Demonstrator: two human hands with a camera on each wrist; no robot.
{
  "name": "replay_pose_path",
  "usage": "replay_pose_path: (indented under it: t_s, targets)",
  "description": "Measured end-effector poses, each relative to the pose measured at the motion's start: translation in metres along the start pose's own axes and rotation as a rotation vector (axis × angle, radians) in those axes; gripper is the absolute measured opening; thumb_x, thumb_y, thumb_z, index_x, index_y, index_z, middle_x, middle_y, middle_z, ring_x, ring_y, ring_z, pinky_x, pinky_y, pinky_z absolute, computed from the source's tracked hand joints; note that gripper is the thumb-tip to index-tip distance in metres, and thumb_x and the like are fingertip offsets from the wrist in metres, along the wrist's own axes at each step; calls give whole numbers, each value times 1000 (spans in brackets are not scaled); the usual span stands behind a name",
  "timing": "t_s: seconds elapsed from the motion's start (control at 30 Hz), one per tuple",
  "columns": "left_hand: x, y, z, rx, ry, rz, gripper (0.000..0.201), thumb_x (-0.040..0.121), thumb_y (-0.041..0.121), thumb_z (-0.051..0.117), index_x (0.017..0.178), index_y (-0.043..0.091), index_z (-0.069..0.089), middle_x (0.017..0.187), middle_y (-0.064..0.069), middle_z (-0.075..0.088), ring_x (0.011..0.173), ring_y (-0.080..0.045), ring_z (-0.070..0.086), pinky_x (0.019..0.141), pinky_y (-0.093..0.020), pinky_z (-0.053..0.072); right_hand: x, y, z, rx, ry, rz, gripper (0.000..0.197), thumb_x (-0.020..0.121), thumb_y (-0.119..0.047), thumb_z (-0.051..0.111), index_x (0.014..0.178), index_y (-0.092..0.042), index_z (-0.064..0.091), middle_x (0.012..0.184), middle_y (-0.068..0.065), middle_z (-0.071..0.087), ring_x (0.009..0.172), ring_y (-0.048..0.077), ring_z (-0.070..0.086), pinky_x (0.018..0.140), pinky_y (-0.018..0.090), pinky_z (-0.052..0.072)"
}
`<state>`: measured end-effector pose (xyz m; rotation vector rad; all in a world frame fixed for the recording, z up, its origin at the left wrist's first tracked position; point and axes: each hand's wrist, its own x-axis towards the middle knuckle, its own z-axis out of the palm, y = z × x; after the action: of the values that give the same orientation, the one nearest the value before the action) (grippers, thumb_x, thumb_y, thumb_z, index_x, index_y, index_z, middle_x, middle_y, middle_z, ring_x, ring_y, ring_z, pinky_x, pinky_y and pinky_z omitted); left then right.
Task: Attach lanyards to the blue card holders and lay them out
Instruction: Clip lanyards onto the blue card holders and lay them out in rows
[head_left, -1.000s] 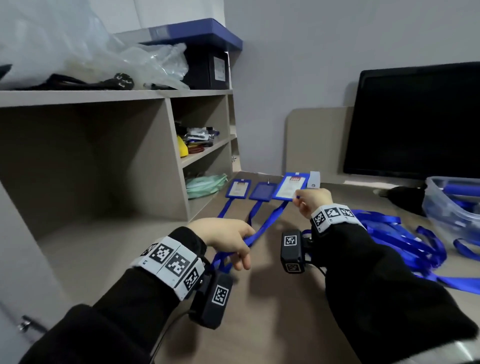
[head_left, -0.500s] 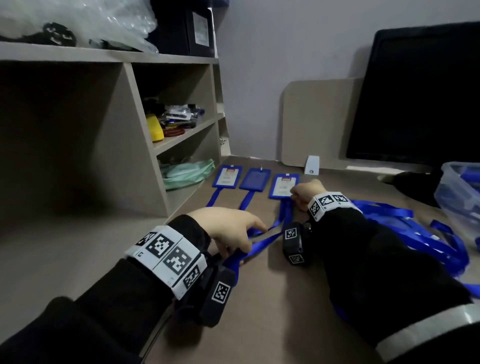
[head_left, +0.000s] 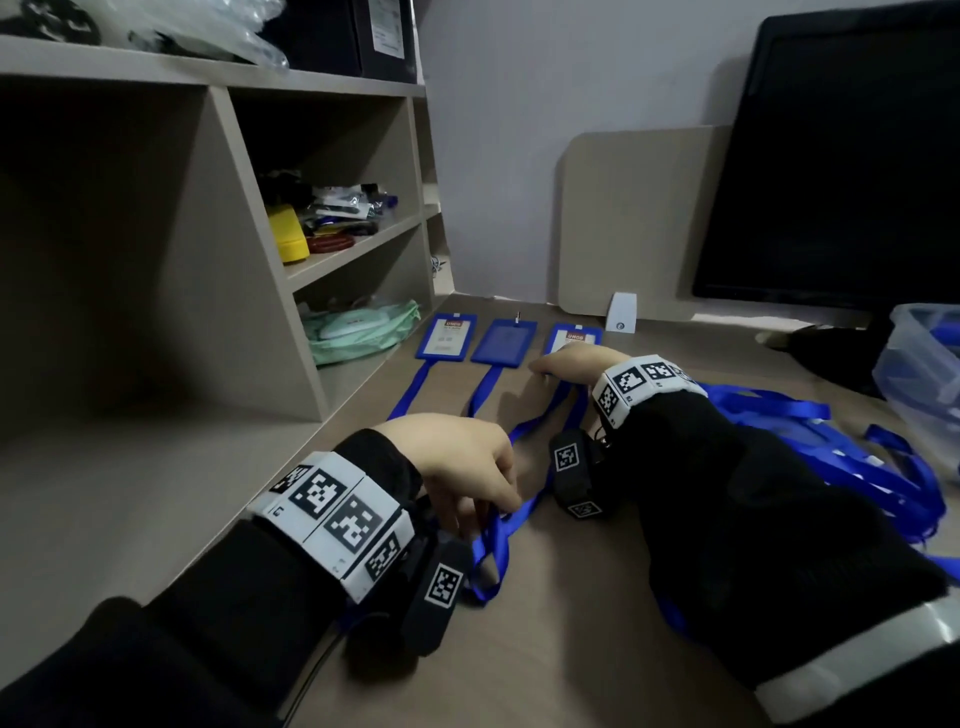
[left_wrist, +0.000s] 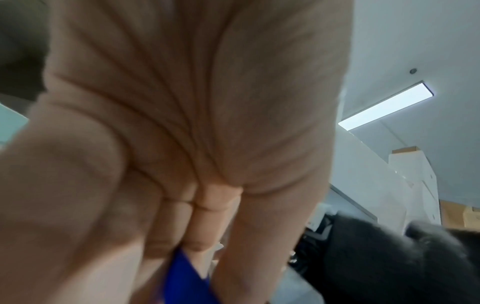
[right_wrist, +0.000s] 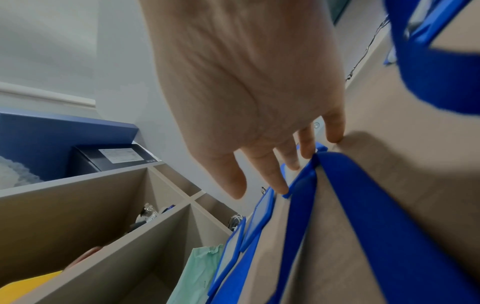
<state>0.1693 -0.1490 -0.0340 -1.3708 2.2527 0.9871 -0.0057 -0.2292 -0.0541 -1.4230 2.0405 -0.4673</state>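
Blue card holders, three in a row flat on the beige desk (head_left: 597, 649), near the back wall: left card holder (head_left: 445, 336), middle card holder (head_left: 504, 340), right card holder (head_left: 574, 338), just beside one another. Each trailing a blue lanyard toward the near edge. Right hand (head_left: 574, 364) palm down over the right card holder's near end, fingers (right_wrist: 279, 181) straight and spread, tips touching the holder's edge where its lanyard (head_left: 524, 493) joins; nothing gripped. Left hand (head_left: 462, 462) nearer the body, fingers curled down and pinching the loop end of that same lanyard (left_wrist: 182, 275) against the desk. Loose blue lanyards (head_left: 841, 452) heaped on the desk right of the right forearm, beside a clear plastic tub (head_left: 919, 374). Black monitor (head_left: 841, 166) at the back right. Beige shelving (head_left: 322, 260) on the left, with a green packet (head_left: 358, 330) in its lowest open compartment.
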Motion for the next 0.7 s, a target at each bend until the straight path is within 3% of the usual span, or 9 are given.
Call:
replay_pose_path:
  t_s: [0.1, 0.2, 0.33, 0.4, 0.47, 0.53, 0.6, 0.7]
  targets:
    - [-2, -2, -1, 5, -38, -28, 22, 92, 17, 53, 107, 2, 59, 76, -9, 67, 76, -30, 70, 65, -31, 56, 4, -3, 1, 23, -10, 23, 51, 96, -37, 51, 136, -7, 47, 144, 10, 45, 131, 25, 42, 98, 28, 34]
    - [-8, -2, 0, 8, -77, -36, 12, 94, 16, 52, 105, 13, 55, 81, -9, 62, 64, -21, 66, 52, -23, 52, 3, -8, 2, 17, -13, 8, 52, 96, -37, 51, 137, -7, 46, 144, 9, 46, 131, 25, 43, 95, 27, 34]
    - [-19, 1, 1, -14, -79, -73, 32, 93, 17, 55, 124, 22, 49, 74, -5, 62, 51, -13, 57, 47, -17, 47, -6, -13, -1, 104, -11, 12, 59, 93, -41, 54, 141, -8, 41, 142, 8, 46, 129, 25, 45, 87, 29, 36]
    - [-27, 5, 0, 28, -15, -69, 49, 91, 22, 60, 136, 28, 42, 71, -4, 65, 49, -11, 60, 52, -20, 52, -18, -13, -7, 129, 23, -14, 66, 91, -43, 55, 145, -9, 34, 147, 9, 40, 132, 26, 41, 96, 32, 37]
    - [-32, 12, -2, 61, 87, -32, 62, 88, 27, 62, 143, 29, 33, 72, -2, 66, 55, -13, 64, 61, -27, 58, -33, -12, -19, 131, 39, -47, 68, 89, -46, 55, 144, -11, 37, 149, 8, 37, 134, 28, 40, 102, 35, 35]
    - [-35, 20, -4, 101, 191, 7, 61, 87, 32, 61, 142, 27, 35, 83, -3, 67, 68, -16, 69, 69, -29, 59, -49, -12, -34, 117, 56, -87, 59, 91, -42, 53, 139, -10, 44, 147, 9, 40, 133, 29, 39, 102, 35, 34]
    - [-38, 32, -4, 124, 240, 45, 53, 87, 34, 57, 138, 25, 42, 96, -5, 67, 76, -18, 70, 69, -29, 59, -69, -9, -51, 131, 84, -127, 49, 95, -35, 50, 136, -7, 48, 144, 13, 44, 131, 28, 42, 97, 32, 36]
    - [-38, 52, 1, 116, 257, 123, 38, 91, 27, 51, 128, 19, 51, 84, 0, 62, 66, -12, 62, 63, -27, 56, -98, 2, -73, 199, 101, -166, 40, 98, -27, 47, 131, -5, 52, 128, 13, 53, 104, 20, 52, 73, 26, 39]
